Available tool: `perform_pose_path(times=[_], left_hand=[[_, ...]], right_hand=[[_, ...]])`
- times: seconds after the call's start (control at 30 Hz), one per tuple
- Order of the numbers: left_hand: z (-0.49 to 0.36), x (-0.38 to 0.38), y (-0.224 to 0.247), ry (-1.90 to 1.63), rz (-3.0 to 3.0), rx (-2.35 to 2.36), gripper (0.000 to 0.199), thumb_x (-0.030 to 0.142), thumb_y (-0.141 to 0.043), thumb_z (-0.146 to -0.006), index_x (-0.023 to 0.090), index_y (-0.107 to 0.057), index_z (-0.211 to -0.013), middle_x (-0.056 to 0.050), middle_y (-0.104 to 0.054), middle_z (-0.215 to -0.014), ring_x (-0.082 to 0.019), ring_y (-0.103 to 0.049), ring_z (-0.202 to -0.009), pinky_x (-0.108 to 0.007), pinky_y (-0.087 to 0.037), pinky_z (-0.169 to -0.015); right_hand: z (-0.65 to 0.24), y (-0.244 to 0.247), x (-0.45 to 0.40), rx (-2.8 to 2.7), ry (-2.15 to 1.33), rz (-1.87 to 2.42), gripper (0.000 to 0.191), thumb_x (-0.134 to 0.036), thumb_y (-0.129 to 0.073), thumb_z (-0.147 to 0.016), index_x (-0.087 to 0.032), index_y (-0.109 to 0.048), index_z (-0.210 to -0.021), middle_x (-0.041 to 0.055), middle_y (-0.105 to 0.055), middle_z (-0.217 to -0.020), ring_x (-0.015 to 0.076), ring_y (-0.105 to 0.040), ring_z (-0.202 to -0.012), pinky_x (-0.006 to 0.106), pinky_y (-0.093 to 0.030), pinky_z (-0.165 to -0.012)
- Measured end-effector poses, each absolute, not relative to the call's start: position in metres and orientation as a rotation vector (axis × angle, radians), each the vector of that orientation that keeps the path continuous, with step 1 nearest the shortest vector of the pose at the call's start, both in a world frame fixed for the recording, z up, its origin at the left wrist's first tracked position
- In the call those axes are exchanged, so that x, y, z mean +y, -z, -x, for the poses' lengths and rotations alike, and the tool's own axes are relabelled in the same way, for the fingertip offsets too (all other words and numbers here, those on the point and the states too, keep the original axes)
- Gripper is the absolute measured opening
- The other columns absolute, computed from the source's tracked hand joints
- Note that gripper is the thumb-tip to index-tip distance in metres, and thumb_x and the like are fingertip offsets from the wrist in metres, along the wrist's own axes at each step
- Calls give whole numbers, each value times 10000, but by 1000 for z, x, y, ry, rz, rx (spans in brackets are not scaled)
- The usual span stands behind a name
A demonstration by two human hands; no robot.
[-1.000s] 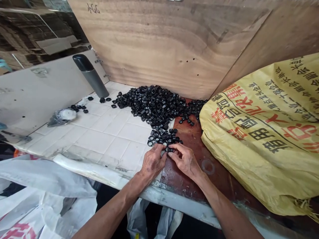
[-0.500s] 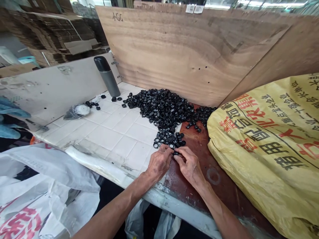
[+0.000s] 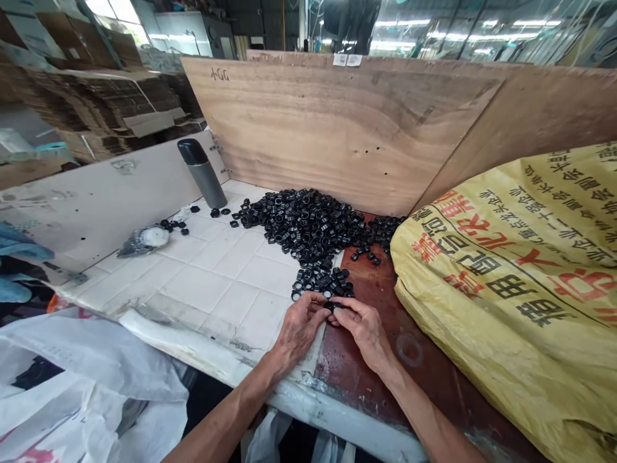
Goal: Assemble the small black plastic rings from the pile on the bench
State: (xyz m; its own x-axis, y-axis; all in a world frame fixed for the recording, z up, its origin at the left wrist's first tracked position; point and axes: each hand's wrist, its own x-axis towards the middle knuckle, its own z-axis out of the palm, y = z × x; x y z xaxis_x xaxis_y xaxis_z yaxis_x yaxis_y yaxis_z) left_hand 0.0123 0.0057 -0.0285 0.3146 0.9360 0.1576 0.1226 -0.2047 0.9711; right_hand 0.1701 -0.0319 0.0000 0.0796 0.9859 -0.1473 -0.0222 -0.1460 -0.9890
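Note:
My left hand (image 3: 301,321) and my right hand (image 3: 361,325) meet near the front of the worktop, fingertips almost touching. Between them is a small black part (image 3: 331,306), pinched by the fingers of both hands. Just beyond the fingertips lies a small cluster of black rings (image 3: 322,281), a few with white inside. It joins a large heap of black rings (image 3: 308,222) farther back. The fingers partly hide the held part, so its exact shape is unclear.
A grey bottle (image 3: 202,173) stands at the back left, near a clear bag with a white roll (image 3: 153,236). Wooden boards (image 3: 337,122) wall the back. A yellow sack (image 3: 506,289) covers the right side; a white sack (image 3: 96,373) hangs at lower left.
The view has tilted up, so the table appears lower. My hands have come closer together around the small black part, with the left fingers now at its left side.

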Motion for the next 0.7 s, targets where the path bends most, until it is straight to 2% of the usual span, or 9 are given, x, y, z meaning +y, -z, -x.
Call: perform_pose_path(times=[0.07,0.2,0.33,0.43,0.53,0.6,0.7], left_hand=[[-15,7,25,-1106,-1466,911,194,324,-650,-865,188,-609,-996,-36,-719,-920,-170,-723,-765,-347,-628,-726],[-16,8,13,-1100,-1334,871,252,338,-765,-755,171,-721,-939,-80,-692,-1127,-221,-699,-972,-377,-613,-840],[-15,6,4,-960,-1131,894,289,279,-777,-745,169,-723,-1006,-61,-743,-1014,-196,-705,-898,-338,-582,-867],[-15,6,4,-946,-1065,880,304,273,-780,-744,174,-701,-1020,-36,-749,-905,-174,-699,-829,-316,-568,-846],[-15,7,6,-997,-1134,883,267,256,-795,-721,175,-728,-966,-41,-722,-988,-183,-681,-916,-307,-546,-893],[-15,8,7,-1033,-1202,876,242,251,-793,-723,178,-743,-948,-46,-704,-1034,-193,-663,-979,-316,-529,-938],[-14,8,12,-1071,-1281,846,221,253,-769,-759,184,-744,-967,-56,-704,-1037,-198,-658,-995,-334,-521,-955]], right_hand=[[-169,-6,-33,-1000,-1276,1294,366,-378,-708,-805,-159,-719,-1098,67,-760,-832,240,-740,-794,419,-602,-831],[-170,-7,-31,-999,-1203,1260,305,-362,-739,-771,-190,-745,-1022,61,-731,-953,217,-734,-737,371,-627,-742],[-173,4,-29,-1077,-1111,1245,245,-326,-726,-768,-192,-745,-972,69,-678,-1055,195,-730,-732,336,-628,-710],[-175,10,-28,-1186,-947,1297,256,-274,-705,-783,-204,-718,-1030,46,-689,-943,172,-712,-712,294,-610,-680],[-180,8,-29,-1306,-836,1311,176,-253,-689,-805,-200,-708,-972,38,-700,-877,163,-701,-694,269,-589,-655],[-183,4,-30,-1401,-777,1279,134,-245,-662,-835,-195,-715,-947,59,-709,-940,173,-708,-757,271,-587,-687],[-186,1,-31,-1513,-678,1260,169,-224,-611,-879,-196,-716,-1009,72,-716,-983,182,-713,-810,275,-582,-712]])
